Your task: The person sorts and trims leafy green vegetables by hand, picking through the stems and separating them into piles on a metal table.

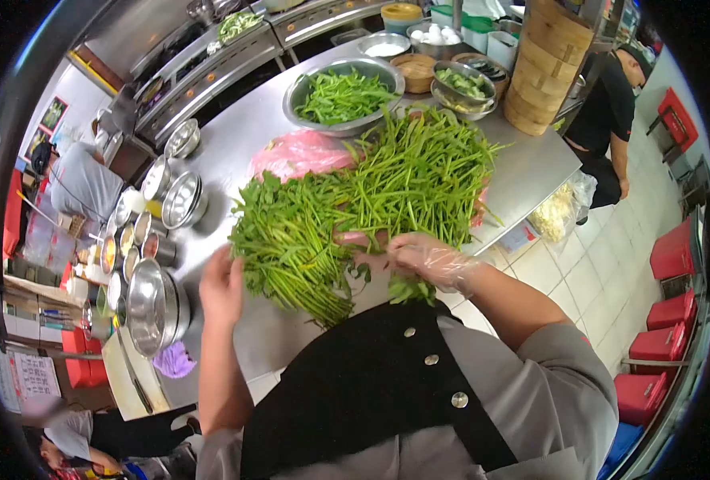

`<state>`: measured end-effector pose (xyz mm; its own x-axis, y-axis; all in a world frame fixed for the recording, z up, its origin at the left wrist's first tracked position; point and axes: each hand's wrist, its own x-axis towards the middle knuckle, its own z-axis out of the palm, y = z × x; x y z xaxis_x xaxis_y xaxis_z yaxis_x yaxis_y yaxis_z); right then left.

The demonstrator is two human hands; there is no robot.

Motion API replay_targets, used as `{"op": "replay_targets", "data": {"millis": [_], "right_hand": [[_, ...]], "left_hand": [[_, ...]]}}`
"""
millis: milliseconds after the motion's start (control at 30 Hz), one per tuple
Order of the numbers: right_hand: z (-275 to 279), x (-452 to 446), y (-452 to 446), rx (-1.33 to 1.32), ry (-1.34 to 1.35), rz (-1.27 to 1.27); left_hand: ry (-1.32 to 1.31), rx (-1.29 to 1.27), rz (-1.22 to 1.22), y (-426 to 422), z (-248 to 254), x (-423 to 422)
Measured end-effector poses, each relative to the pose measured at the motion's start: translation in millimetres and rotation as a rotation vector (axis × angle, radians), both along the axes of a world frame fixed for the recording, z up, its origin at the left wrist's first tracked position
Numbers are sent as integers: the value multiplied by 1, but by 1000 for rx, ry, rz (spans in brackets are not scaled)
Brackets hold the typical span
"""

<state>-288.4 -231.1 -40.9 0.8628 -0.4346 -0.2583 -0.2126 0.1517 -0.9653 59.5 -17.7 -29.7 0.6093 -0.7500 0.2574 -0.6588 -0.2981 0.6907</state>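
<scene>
Two heaps of leafy green stems cover the near part of the steel table (279,340). My left hand (222,286) is at the left edge of the nearer heap (295,248), bare, its fingers close together beside the leaves; whether it grips any is unclear. My right hand (427,260), in a clear plastic glove, is closed at the heaps' near side, with a leafy bunch (411,290) hanging below it. Behind it lies the larger heap (427,176). A pink plastic bag (300,152) shows behind the stems, and a steel bowl (343,94) of cut greens stands beyond.
Steel bowls (153,308) and sauce containers line the left side, near a cutting board (135,376) with a knife. Bamboo steamers (548,64) stand back right. One person (603,112) is at right, another (87,180) at left, a third (75,436) at lower left.
</scene>
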Motion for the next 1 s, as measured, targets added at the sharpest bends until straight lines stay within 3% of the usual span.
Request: {"op": "replay_targets", "data": {"millis": [67, 167, 233, 300, 400, 533, 633, 733, 833, 1000], "right_hand": [[5, -10, -20, -47, -23, -62], [29, -9, -46, -63, -73, -173], [81, 13, -61, -279, 55, -222], [98, 42, -92, -854, -306, -263], [173, 85, -107, -1156, -171, -446], [217, 144, -139, -1671, -252, -579], [210, 173, -150, -1669, -113, -452], [148, 205, -185, -1700, 373, -219], [109, 207, -210, -1558, 359, -219], [151, 171, -189, -1224, 209, -387]], "left_hand": [[-84, -6, 182, 58, -64, 48], [-115, 113, 448, 124, -98, 53], [-88, 271, 576, 133, -88, 31], [-261, 250, 560, 133, -94, 23], [-325, 216, 585, 133, -97, 18], [-316, 173, 594, 134, -98, 19], [-311, 133, 602, 135, -100, 21], [-258, 149, 620, 135, -99, 18], [-284, 110, 616, 135, -98, 23], [-303, 142, 596, 135, -99, 24]]}}
